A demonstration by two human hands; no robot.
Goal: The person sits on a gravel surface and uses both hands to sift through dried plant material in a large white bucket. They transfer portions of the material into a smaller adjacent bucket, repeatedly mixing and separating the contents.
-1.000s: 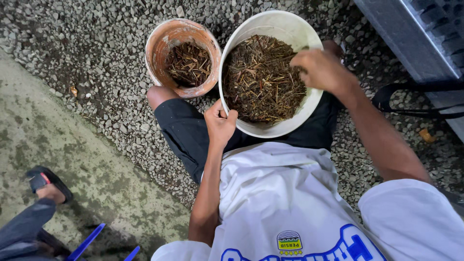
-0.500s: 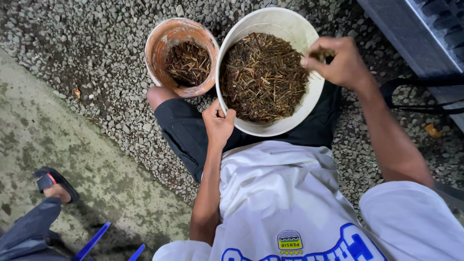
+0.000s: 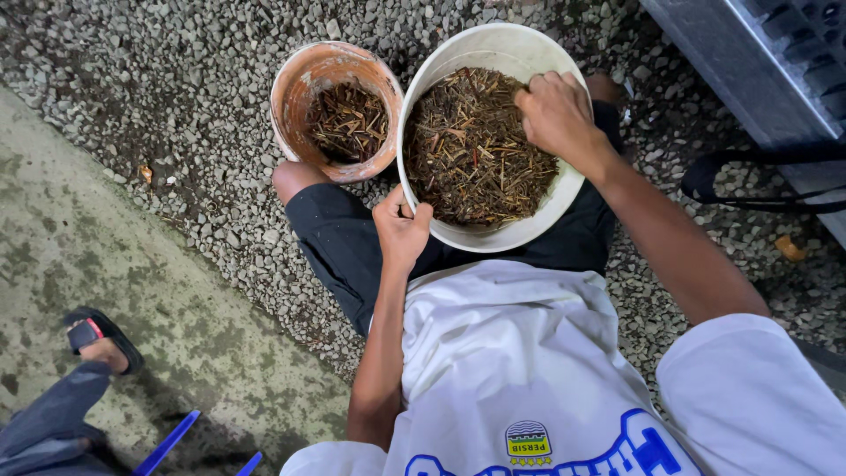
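Note:
A white bucket (image 3: 493,40) rests between my legs on the gravel, filled with dry brown stems (image 3: 463,163). My left hand (image 3: 401,231) grips the bucket's near rim, thumb inside. My right hand (image 3: 555,115) is inside the bucket at its far right, fingers curled down into the stems. A smaller orange bucket (image 3: 304,75) stands just left of the white one, touching it, with a shallower layer of the same stems (image 3: 348,123).
Grey gravel (image 3: 176,88) lies all around, with a stained concrete strip (image 3: 132,264) at the left. Another person's sandalled foot (image 3: 101,339) and a blue frame (image 3: 167,445) are at the bottom left. A metal structure (image 3: 749,62) and black strap (image 3: 749,167) are at the right.
My right hand lifted to the bucket's right rim, then came back down into the stems. The left hand has kept its hold on the rim.

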